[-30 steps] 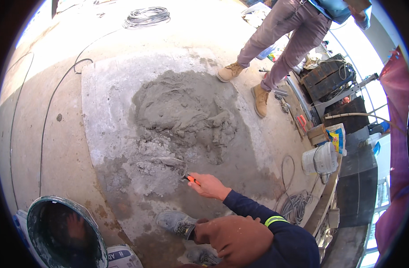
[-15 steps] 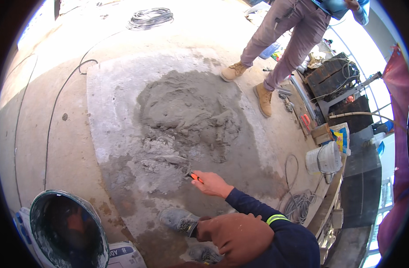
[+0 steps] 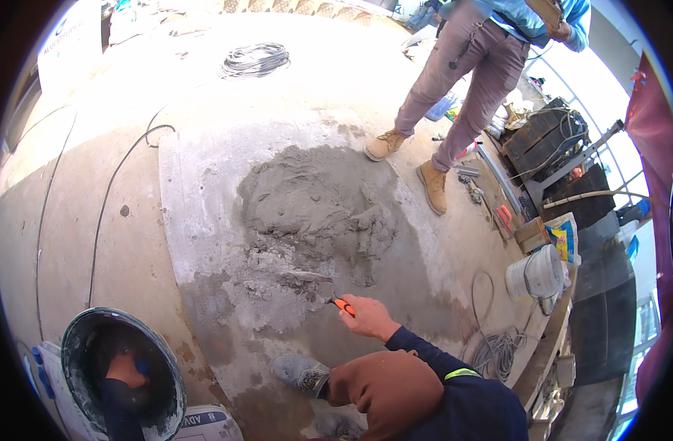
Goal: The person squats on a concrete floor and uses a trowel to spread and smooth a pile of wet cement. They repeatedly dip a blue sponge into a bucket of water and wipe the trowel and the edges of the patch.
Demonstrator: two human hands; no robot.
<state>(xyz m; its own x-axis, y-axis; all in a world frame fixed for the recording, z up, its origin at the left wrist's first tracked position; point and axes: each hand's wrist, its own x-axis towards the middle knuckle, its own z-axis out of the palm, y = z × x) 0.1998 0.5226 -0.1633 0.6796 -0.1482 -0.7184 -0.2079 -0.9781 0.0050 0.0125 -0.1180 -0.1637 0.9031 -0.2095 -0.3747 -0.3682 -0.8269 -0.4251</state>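
Right grip (image 3: 372, 318) was wrapped around the orange-and-black handle of a trowel (image 3: 344, 306). Trowel was low over the floor sheet (image 3: 193, 170), its blade in the crumbly near edge of a grey mortar heap (image 3: 307, 195). Long axis ran slantwise; tip pointed to the person's left and slightly away, handle back toward the right. Left grip (image 3: 128, 371) was down inside a dark bucket (image 3: 154, 342), next to a small blue thing (image 3: 140, 365); its finger spread and any hold were unclear. White bucket (image 3: 531, 275) stood far right, contents hidden.
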